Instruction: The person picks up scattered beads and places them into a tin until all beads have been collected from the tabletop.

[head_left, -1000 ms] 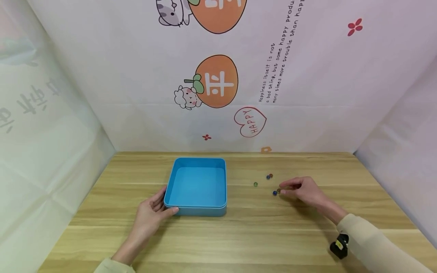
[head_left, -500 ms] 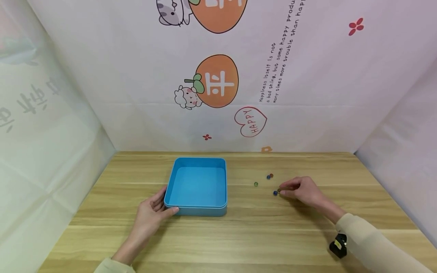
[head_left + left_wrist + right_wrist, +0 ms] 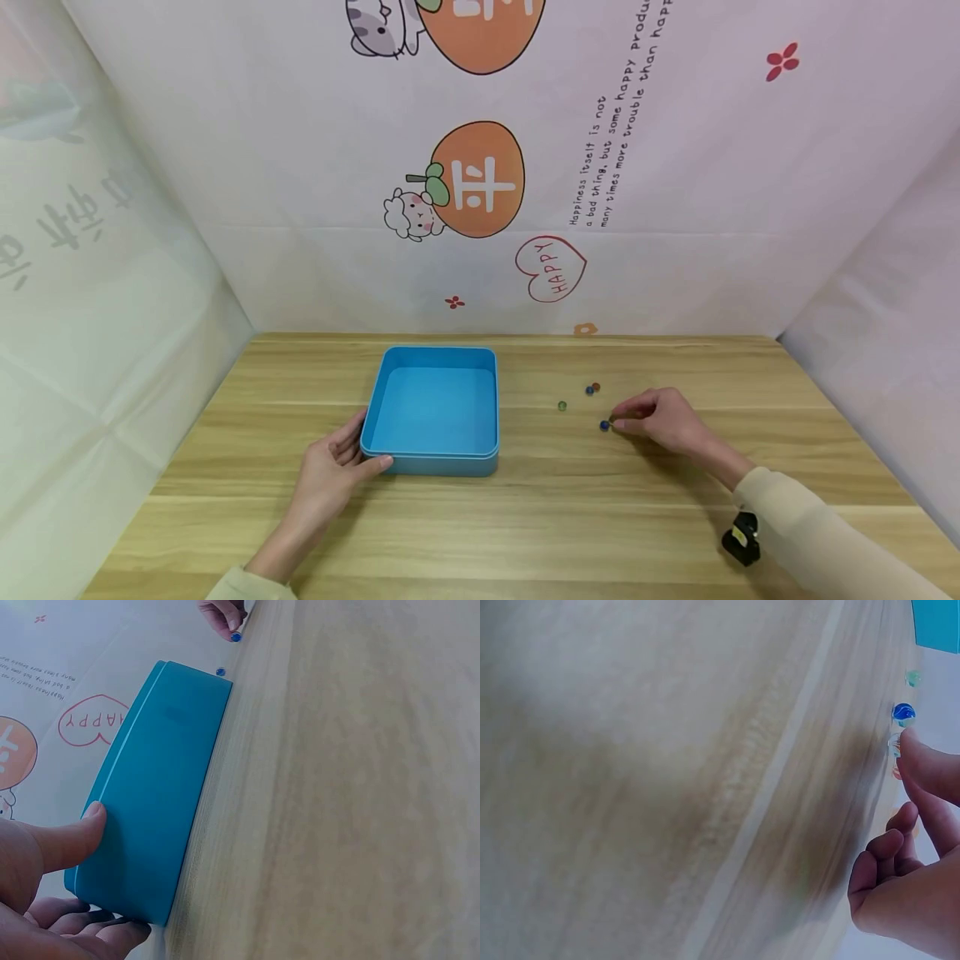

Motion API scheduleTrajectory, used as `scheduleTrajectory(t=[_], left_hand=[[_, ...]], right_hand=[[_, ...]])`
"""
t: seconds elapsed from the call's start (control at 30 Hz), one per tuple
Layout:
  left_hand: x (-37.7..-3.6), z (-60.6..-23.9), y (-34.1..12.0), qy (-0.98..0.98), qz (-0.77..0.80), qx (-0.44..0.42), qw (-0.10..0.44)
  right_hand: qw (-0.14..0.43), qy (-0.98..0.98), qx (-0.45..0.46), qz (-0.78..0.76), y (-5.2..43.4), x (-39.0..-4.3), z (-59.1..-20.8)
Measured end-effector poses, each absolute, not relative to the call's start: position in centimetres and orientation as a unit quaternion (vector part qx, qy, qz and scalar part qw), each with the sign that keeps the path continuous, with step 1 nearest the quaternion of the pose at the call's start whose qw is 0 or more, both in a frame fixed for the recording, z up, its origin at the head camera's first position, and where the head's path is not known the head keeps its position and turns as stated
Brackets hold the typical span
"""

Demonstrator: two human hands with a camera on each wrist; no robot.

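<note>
The head view looks forward and down over the whole desk [image 3: 525,517]. The left wrist view sits low, close against the tray [image 3: 157,795]; the right wrist view skims the desk. All share the blue marble [image 3: 604,426]

Marbles [image 3: 591,389] scattered beside tray [image 3: 431,454]

Tray [image 3: 433,454]: plain sky blue, inside and out. Table [image 3: 525,517]: light wood grain, pale yellow-brown with darker streaks. Marbles: one blue [image 3: 604,426], one green [image 3: 562,406], a blue-and-red pair [image 3: 592,388]; in the right wrist view the blue one [image 3: 904,713] shows white swirls. Sleeves [image 3: 810,525]: cream. Backdrop [image 3: 675,208]: pale pink-white, printed with orange fruit [image 3: 477,179], a red "HAPPY" heart [image 3: 550,267], red flowers, black text.
</note>
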State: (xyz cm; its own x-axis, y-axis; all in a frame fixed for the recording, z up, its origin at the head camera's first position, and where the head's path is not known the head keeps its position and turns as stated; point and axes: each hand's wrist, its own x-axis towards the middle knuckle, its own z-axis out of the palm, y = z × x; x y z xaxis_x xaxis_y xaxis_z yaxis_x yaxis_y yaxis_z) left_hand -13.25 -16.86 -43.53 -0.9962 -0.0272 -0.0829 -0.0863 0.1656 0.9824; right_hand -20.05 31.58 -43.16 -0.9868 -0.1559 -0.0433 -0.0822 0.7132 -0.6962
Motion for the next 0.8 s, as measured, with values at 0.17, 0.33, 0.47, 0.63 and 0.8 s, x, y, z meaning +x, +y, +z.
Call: scheduleTrajectory(t=[0.17,0.33,0.47,0.63,0.8], left_hand=[[-13.22,-43.60,-16.86,0.763,0.644,-0.037,0.023],[-13.29,-43.64,-16.84,0.764,0.644,-0.037,0.021],[-13.33,-43.68,-16.83,0.765,0.643,-0.037,0.022],[-13.31,-43.72,-16.86,0.762,0.646,-0.034,0.020],[-13.31,-43.67,-16.91,0.762,0.646,-0.034,0.019]], right_hand=[[0.051,0.925,-0.063,-0.372,31.47,-19.97,-43.33],[0.047,0.925,-0.067,-0.370,31.54,-20.03,-43.40],[0.046,0.925,-0.067,-0.372,31.64,-19.99,-43.34],[0.040,0.924,-0.066,-0.374,31.83,-19.93,-43.23],[0.045,0.920,-0.059,-0.384,32.01,-19.81,-42.90]])
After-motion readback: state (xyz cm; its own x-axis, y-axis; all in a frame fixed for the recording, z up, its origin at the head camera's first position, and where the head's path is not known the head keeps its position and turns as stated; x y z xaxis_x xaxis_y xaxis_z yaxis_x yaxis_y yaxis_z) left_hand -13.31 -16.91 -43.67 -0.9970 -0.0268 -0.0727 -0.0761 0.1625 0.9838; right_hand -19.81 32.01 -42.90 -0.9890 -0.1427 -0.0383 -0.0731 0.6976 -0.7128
